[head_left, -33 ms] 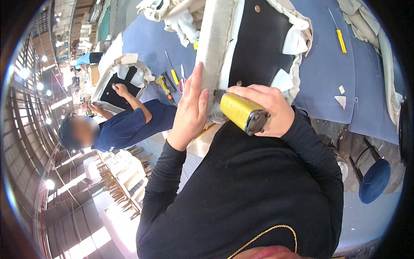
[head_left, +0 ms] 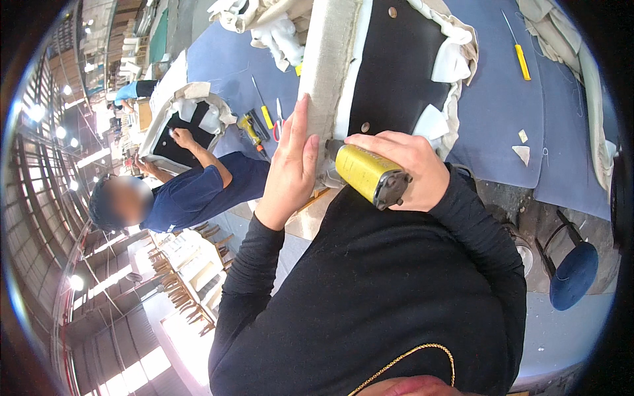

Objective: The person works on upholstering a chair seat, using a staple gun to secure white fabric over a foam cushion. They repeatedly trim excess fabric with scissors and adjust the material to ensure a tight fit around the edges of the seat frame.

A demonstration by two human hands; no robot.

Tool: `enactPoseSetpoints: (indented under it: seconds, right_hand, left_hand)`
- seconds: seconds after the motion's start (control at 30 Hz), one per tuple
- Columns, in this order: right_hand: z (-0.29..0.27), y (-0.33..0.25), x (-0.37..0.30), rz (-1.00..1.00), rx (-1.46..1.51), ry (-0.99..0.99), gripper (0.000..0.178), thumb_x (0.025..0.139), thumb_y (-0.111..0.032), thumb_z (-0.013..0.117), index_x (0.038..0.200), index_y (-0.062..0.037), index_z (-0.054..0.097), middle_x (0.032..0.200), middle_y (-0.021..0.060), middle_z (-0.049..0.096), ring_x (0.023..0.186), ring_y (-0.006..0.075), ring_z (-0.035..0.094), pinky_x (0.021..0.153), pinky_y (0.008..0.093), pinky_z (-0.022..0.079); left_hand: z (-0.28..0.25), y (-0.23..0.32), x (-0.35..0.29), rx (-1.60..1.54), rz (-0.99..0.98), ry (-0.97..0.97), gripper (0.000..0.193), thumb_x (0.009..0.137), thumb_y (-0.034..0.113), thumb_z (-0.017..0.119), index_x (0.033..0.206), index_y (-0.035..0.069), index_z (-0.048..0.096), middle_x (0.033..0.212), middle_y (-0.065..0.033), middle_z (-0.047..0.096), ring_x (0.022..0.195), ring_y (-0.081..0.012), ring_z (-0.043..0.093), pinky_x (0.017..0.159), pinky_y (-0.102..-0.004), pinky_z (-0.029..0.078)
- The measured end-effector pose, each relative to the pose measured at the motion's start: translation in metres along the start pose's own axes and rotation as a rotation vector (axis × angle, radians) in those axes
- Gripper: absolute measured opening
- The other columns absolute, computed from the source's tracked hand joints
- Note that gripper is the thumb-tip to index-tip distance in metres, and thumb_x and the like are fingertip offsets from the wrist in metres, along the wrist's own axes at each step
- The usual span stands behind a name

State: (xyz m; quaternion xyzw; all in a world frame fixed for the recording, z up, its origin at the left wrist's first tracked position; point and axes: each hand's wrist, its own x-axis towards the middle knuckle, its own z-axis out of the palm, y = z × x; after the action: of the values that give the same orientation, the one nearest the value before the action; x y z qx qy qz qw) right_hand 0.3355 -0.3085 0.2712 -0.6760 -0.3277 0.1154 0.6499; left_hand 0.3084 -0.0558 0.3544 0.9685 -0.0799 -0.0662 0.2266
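Observation:
In front of me a furniture piece has a beige fabric border (head_left: 325, 72) along its left side and a black backing (head_left: 399, 66) in its middle. Two small round metal discs show on the backing. White padding (head_left: 432, 123) sticks out at its right edge. My left hand (head_left: 290, 173) lies against the near end of the border, fingers stretched out and holding nothing. My right hand (head_left: 419, 165) is wrapped round a yellow staple gun (head_left: 366, 170) with a black end cap. Its nose is at the border's near end, beside my left fingertips; exact contact is hidden.
On the blue-grey table cover (head_left: 485, 132) lie a yellow-handled screwdriver (head_left: 522, 63) and fabric scraps (head_left: 522, 155). Left are another screwdriver (head_left: 267, 116), scissors (head_left: 278, 125) and a second staple gun (head_left: 250, 129). A co-worker (head_left: 198, 195) handles a similar piece. A blue-seated stool (head_left: 573, 277) stands right.

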Motion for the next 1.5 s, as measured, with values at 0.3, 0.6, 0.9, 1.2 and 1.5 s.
enactPoseSetpoints:
  seconds: [0.3,0.6,0.9,1.2,1.5]
  right_hand:
    - [0.005,-0.004,0.003,0.016,-0.041,-0.028,0.084,0.07,-0.016,0.092,0.149,-0.0043,0.064,0.12,0.0195,0.075,0.104,0.0393,0.076,0.093,0.0442,0.063]
    - [0.012,-0.006,0.001,0.051,-0.058,-0.094,0.082,0.072,-0.022,0.092,0.147,-0.0058,0.064,0.108,0.0198,0.075,0.097,0.0396,0.076,0.088,0.0458,0.063]
    - [-0.053,0.07,-0.084,0.4,0.036,0.345,0.054,0.087,0.005,0.073,0.141,0.0038,0.069,0.13,0.0147,0.08,0.119,0.0207,0.075,0.106,0.0359,0.056]
    - [-0.174,0.142,-0.179,0.708,0.003,0.793,0.068,0.103,-0.023,0.068,0.166,-0.0093,0.047,0.159,0.0248,0.057,0.143,0.0374,0.061,0.117,0.0488,0.05]
    - [-0.223,-0.041,-0.071,0.44,-0.024,0.929,0.071,0.104,-0.026,0.07,0.164,0.0003,0.042,0.154,0.0193,0.057,0.136,0.0278,0.061,0.116,0.039,0.049]
  left_hand:
    - [0.002,0.002,0.0,-0.004,0.007,0.013,0.064,0.116,0.019,0.047,0.175,0.007,0.025,0.163,-0.0307,0.047,0.146,-0.0489,0.054,0.121,-0.0497,0.045]
    - [0.002,0.002,0.003,0.024,0.026,0.012,0.065,0.116,0.021,0.048,0.175,0.007,0.025,0.164,-0.0309,0.046,0.146,-0.0494,0.054,0.121,-0.05,0.045]
    - [-0.006,-0.008,0.012,-0.846,-0.188,-0.038,0.064,0.12,0.043,0.041,0.17,0.003,0.041,0.151,-0.015,0.064,0.139,-0.0209,0.059,0.112,-0.0349,0.047]
    - [0.108,0.032,0.058,-1.096,0.217,-0.068,0.048,0.118,0.034,0.049,0.152,0.004,0.066,0.146,-0.0151,0.061,0.142,-0.028,0.053,0.121,-0.0412,0.039]
    - [0.311,-0.014,0.092,-1.535,-0.765,-0.521,0.062,0.118,0.05,0.05,0.158,0.003,0.057,0.15,-0.0176,0.066,0.134,-0.0265,0.064,0.114,-0.0384,0.05]
